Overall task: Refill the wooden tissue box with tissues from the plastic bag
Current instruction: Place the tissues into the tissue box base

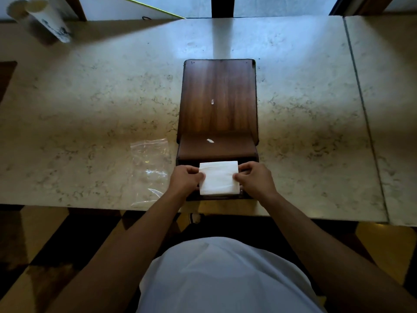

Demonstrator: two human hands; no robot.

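Observation:
A dark wooden tissue box [217, 98] lies on the marble table, its near end open towards me. A white stack of folded tissues [218, 178] sits at that open near end, partly over the box's dark opening. My left hand [186, 180] grips the stack's left edge and my right hand [256, 180] grips its right edge. A clear plastic bag [150, 161] lies flat and looks empty on the table, just left of the box. Two small white scraps rest on the wooden surface.
The marble table [90, 109] runs left to right, its near edge just below my hands. A white patterned cup [45, 19] stands at the far left corner. A seam in the stone [361, 109] runs down the right side. A window frame lies beyond.

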